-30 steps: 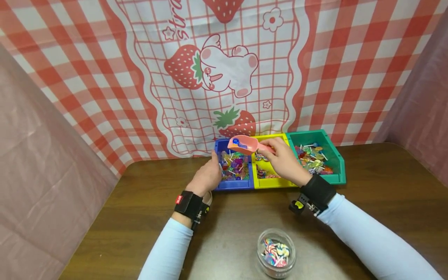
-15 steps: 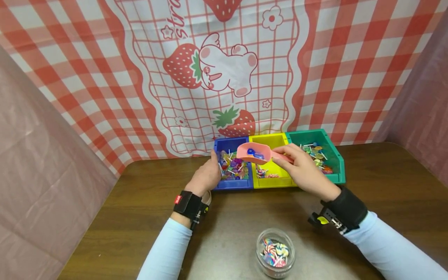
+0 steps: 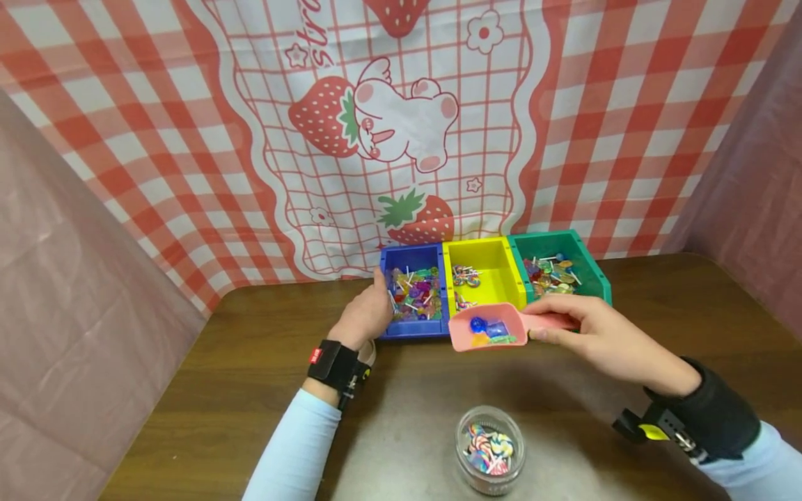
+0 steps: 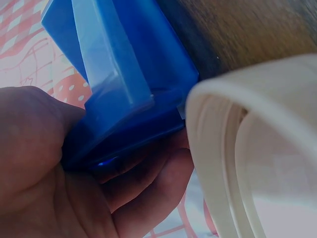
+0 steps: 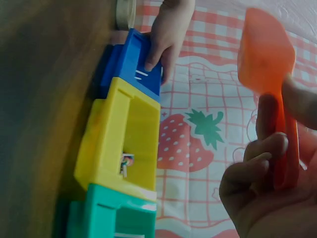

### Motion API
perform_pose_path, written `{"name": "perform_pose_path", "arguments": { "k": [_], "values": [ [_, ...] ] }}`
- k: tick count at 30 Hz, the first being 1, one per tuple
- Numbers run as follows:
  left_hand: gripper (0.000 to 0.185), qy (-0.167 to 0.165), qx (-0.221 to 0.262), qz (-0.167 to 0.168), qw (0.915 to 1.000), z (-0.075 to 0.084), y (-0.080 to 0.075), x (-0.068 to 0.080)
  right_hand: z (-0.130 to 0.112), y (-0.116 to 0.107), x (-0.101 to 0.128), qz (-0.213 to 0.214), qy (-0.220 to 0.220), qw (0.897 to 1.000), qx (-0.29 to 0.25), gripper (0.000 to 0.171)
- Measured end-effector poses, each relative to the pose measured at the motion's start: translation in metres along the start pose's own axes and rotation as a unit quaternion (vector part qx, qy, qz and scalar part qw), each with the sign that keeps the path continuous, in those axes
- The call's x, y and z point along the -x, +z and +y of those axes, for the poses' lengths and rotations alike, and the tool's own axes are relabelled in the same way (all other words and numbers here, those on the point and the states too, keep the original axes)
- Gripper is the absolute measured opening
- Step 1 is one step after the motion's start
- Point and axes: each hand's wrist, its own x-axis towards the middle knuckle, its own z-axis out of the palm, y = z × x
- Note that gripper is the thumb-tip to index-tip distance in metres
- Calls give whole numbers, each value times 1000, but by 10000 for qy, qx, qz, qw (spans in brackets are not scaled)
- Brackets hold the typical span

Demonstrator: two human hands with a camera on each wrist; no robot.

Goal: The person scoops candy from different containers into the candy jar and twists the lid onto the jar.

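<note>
My left hand (image 3: 365, 314) grips the left side wall of a blue bin (image 3: 410, 330); in the left wrist view its fingers curl round the blue plastic (image 4: 119, 99). Colourful charms, some like lollipops, lie in that bin. My right hand (image 3: 610, 341) holds a pink scoop (image 3: 460, 335) by its handle, in front of the yellow bin. Blue, orange and green pieces (image 3: 497, 329) sit in the scoop. In the right wrist view, fingers and thumb wrap the scoop's handle (image 5: 287, 153). Nearer me stands a clear jar (image 3: 491, 485) with swirled lollipop charms inside.
The yellow bin (image 3: 498, 268), holding several swirl lollipop charms, adjoins the blue one. A green bin (image 3: 592, 268) of mixed charms stands to its right. A checked strawberry cloth (image 3: 413, 132) hangs behind the brown table (image 3: 250, 390). A cream round object (image 4: 213, 148) is beside my left wrist.
My right hand has carried the scoop right and toward me, from over the bins to their front edge. More of the pieces inside show now. My left hand stays on the blue bin.
</note>
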Motion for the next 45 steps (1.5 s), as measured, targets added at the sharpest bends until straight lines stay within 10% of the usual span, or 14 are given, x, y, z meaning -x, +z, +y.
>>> {"name": "perform_pose_path", "arguments": {
  "k": [17,45],
  "values": [
    [42,-278,288,156,9991,0,-2,-1,-1,-15,16,-1877,-974,9756,-588,25],
    [38,-498,83,197,9985,1,3,1,-17,0,19,-2311,-1107,9665,133,17]
  ]
}}
